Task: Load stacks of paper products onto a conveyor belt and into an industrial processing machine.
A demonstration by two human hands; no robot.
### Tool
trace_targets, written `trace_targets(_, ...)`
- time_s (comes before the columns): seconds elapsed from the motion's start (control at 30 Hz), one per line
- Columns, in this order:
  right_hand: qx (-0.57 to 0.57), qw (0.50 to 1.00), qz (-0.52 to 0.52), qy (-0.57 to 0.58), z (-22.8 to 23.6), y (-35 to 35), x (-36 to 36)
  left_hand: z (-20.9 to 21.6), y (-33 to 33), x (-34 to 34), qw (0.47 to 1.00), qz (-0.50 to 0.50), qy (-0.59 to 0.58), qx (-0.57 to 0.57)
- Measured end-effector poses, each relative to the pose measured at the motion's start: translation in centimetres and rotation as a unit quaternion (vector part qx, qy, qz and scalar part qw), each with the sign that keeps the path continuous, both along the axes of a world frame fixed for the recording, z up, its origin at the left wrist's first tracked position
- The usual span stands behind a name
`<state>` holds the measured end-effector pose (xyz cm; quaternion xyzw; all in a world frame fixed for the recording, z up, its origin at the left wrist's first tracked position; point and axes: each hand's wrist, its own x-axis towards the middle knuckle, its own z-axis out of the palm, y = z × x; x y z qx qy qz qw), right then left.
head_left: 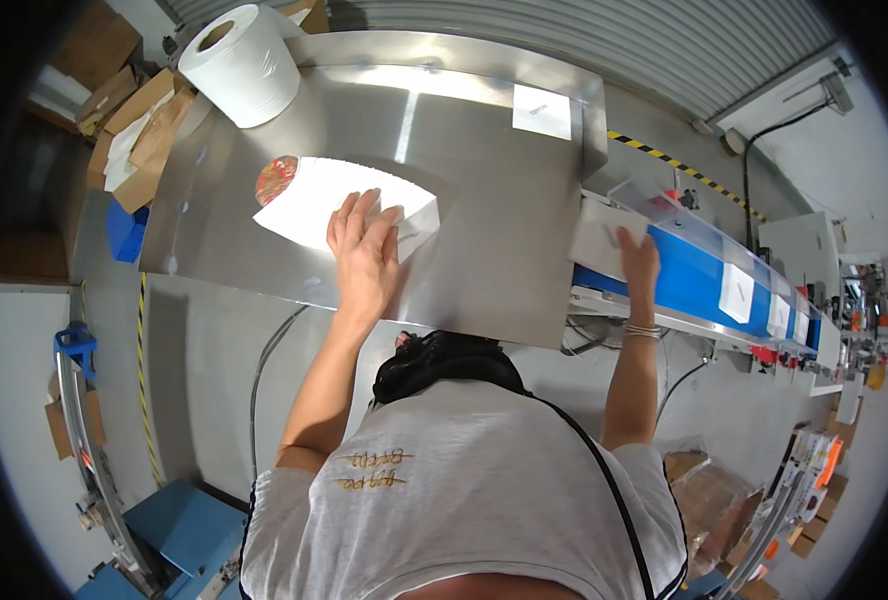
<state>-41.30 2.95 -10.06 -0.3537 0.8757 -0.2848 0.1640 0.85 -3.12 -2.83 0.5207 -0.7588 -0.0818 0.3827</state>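
Observation:
A fanned stack of white cards (309, 215) lies on the steel table, a round red and greenish patch (277, 181) showing at its left end. My left hand (366, 240) rests on the right part of this stack, fingers stretched out over the top cards. At the table's right edge, my right hand (640, 258) has a single white card (596, 232) by its right side, over the near end of the blue conveyor belt (679, 270). That card is slightly blurred, and the fingers under it are hidden.
Several white cards (736, 292) ride farther along the belt, beside a clear guard (704, 222). Another white card (542, 111) lies at the steel table's (484, 240) far right corner. A big white roll (241, 68) stands far left, near open cardboard boxes (144, 135).

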Motion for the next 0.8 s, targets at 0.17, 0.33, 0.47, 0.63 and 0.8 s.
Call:
trace_targets(0.17,-0.06,0.958,0.063,0.274,1.6,-1.2,4.3,0.2,0.3,-0.3,1.0,-0.009,-0.016,-0.001)
trace_targets(0.33,-0.097,0.865,0.469,-0.147,6.9,-5.9,18.1,0.0,0.4,-0.3,0.999,-0.025,-0.043,0.004)
trace_targets(0.47,-0.177,0.806,0.564,-0.007,2.8,-8.6,21.2,1.0,0.1,-0.5,0.995,-0.063,-0.073,0.004)
trace_targets(0.63,-0.166,0.802,0.34,-0.463,2.6,-4.9,18.8,0.4,-0.6,0.7,0.999,-0.002,-0.045,0.018)
trace_targets(0.8,-0.152,0.945,0.11,-0.269,-2.3,-1.4,6.1,0.1,-0.9,0.7,1.0,0.011,-0.023,0.008)
